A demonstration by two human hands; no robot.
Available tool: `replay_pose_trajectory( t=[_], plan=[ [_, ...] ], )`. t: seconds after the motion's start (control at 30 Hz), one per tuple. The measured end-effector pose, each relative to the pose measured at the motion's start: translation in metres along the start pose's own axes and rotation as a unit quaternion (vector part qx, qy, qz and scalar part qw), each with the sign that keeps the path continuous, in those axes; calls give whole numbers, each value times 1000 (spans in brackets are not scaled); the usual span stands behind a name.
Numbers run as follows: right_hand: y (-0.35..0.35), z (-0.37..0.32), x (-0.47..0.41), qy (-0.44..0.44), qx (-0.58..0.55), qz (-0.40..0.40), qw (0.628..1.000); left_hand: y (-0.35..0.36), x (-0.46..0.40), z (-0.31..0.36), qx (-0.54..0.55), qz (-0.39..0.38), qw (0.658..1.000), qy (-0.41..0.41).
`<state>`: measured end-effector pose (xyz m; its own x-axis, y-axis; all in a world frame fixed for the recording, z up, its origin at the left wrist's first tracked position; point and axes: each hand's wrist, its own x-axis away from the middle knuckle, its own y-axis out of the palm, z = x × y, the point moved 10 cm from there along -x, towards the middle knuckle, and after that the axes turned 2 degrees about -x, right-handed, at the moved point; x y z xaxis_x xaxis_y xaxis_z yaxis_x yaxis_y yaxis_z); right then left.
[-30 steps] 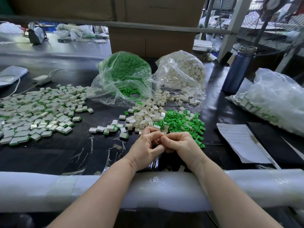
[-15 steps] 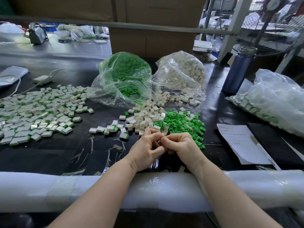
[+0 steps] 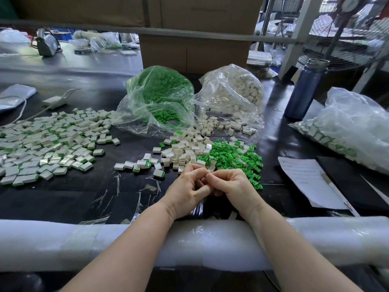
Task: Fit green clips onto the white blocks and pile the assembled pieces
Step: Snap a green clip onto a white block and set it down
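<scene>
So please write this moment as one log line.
left hand + right hand: fingertips together, held piece hidden | loose green clips: beyond hands | finished pile: far left

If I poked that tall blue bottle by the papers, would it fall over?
Probably it could. The blue bottle stands upright, tall and narrow, so a poke near its top might tip it. It looks like metal, so it is likely stiff, and once down its round body would probably roll on the black table.

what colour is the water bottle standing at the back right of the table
Dark blue with a silvery metal cap, the water bottle shows best in the head view.
</scene>
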<state>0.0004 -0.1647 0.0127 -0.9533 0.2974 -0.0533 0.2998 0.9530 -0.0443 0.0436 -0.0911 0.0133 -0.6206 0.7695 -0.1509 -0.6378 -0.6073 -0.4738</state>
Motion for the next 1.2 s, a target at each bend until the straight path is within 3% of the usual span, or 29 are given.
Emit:
replay_pose_trajectory(
  t=[0.9,1.07,1.2],
  plan=[
    [-3,1,1,10,-13,10,1000,1,1,-2,-33,-8,999,-9],
    [2,-2,0,-13,-3,0,1000,-4,1,2,14,24,1000,3],
    [-10,-1,0,-18,-40,50,998,-12,1,0,23,64,998,-6]
  ],
)
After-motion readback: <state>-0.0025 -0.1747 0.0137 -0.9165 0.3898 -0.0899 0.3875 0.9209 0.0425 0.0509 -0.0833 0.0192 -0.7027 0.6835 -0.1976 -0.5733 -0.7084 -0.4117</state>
